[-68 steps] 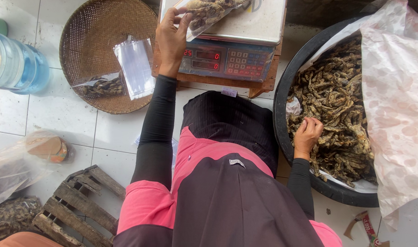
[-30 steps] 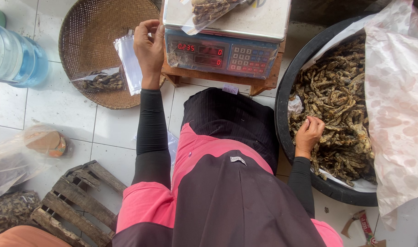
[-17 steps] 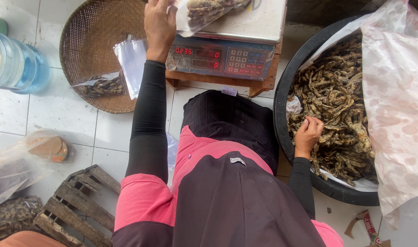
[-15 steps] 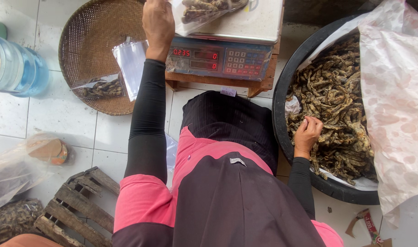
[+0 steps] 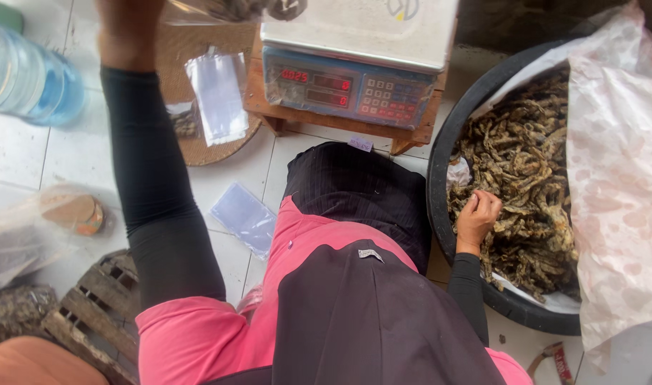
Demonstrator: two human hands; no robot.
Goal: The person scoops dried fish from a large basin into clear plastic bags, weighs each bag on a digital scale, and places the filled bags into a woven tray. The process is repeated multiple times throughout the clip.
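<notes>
While a moment ago resting on the digital scale [image 5: 354, 68], now lifted clear of its platform – clear filled bag [image 5: 229, 8] pinched in left hand [image 5: 130, 28], right hand [image 5: 477, 217] closed on dried fish [image 5: 525, 164] in black tub [image 5: 440, 185] – weighing likely finished.

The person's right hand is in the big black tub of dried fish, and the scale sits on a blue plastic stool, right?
Not quite. The head view shows the scale on a small wooden stand, not a blue plastic stool. The rest holds: the right hand is in the black tub of dried fish.
</notes>
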